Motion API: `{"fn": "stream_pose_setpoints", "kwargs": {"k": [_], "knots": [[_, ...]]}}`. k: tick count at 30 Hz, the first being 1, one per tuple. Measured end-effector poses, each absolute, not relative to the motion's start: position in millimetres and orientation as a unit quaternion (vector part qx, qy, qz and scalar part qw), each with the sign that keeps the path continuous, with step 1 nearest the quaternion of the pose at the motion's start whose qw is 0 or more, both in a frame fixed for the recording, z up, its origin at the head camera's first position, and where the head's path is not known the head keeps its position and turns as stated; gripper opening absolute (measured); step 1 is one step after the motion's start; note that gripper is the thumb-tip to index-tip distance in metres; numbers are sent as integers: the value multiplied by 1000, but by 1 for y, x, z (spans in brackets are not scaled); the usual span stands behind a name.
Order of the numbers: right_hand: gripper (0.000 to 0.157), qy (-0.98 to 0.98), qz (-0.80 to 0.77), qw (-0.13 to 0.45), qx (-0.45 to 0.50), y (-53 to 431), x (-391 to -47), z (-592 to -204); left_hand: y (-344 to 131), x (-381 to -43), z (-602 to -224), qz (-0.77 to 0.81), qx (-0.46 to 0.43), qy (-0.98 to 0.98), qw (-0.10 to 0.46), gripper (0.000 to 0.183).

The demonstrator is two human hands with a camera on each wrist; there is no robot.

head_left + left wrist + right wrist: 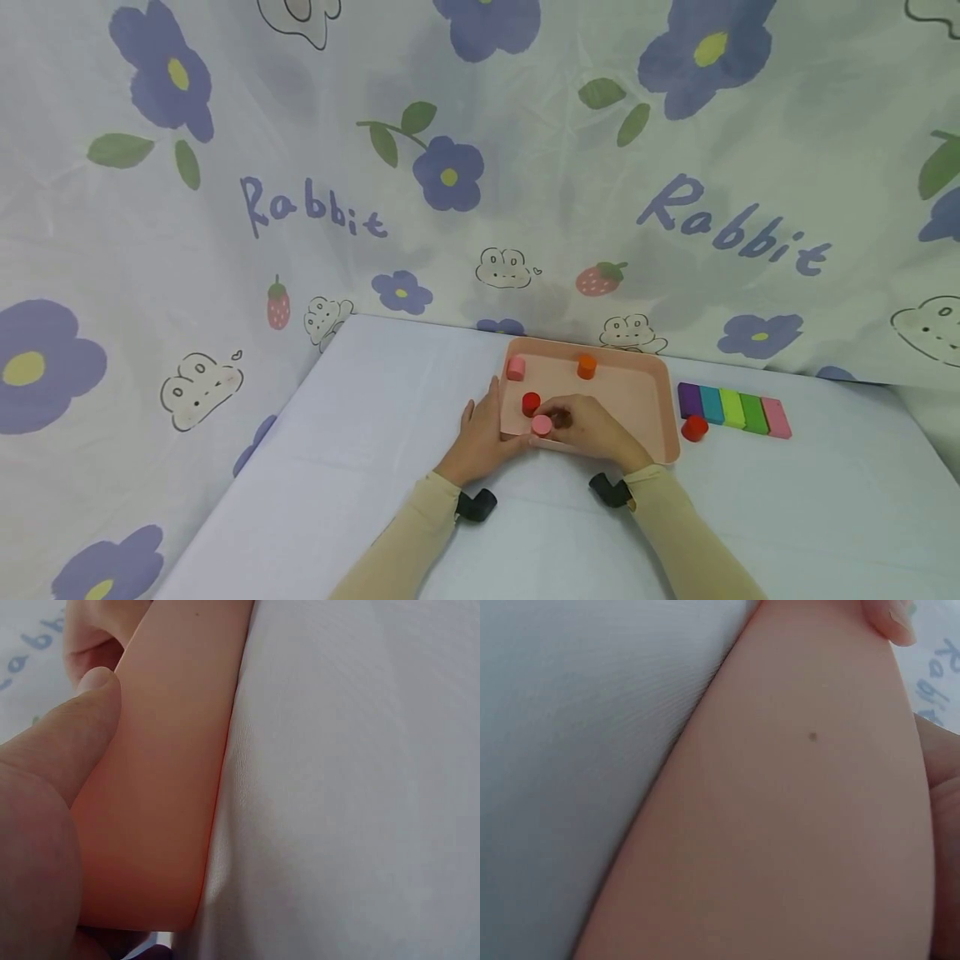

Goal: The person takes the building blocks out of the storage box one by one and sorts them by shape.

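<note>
A peach tray [626, 354] stands on the white table. At its near left corner my left hand [482, 442] holds it, fingers along the left side and the thumb [97, 705] on the near wall's rim. My right hand [588, 427] reaches over the near rim and pinches a pink cylinder [542, 425] inside the tray. Just behind that piece is a red cylinder [531, 403]. A second pink cylinder [516, 367] sits in the far left corner, and an orange cylinder [587, 366] near the far wall. In the right wrist view the tray's outer wall [780, 810] hides the pieces.
Right of the tray lies a row of several coloured blocks [733, 408], purple to pink. Another red cylinder [694, 428] stands in front of them, close to the tray's right side. A flower-printed cloth [450, 233] hangs behind the table.
</note>
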State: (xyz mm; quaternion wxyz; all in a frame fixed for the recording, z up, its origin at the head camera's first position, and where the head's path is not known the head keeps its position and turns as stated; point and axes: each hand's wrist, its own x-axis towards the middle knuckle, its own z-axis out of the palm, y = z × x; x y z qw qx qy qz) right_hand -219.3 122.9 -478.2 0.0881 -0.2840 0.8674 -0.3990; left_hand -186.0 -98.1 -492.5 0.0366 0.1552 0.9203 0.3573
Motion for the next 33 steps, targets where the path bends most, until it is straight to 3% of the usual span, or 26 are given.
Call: {"fn": "stream_pose_setpoints", "kwargs": {"k": [16, 33], "knots": [[26, 901, -393, 55, -175, 133, -200, -465, -98, -188, -496, 359, 152, 920, 29, 117], [32, 912, -383, 17, -148, 156, -187, -461, -97, -187, -495, 366, 151, 918, 39, 119]]}}
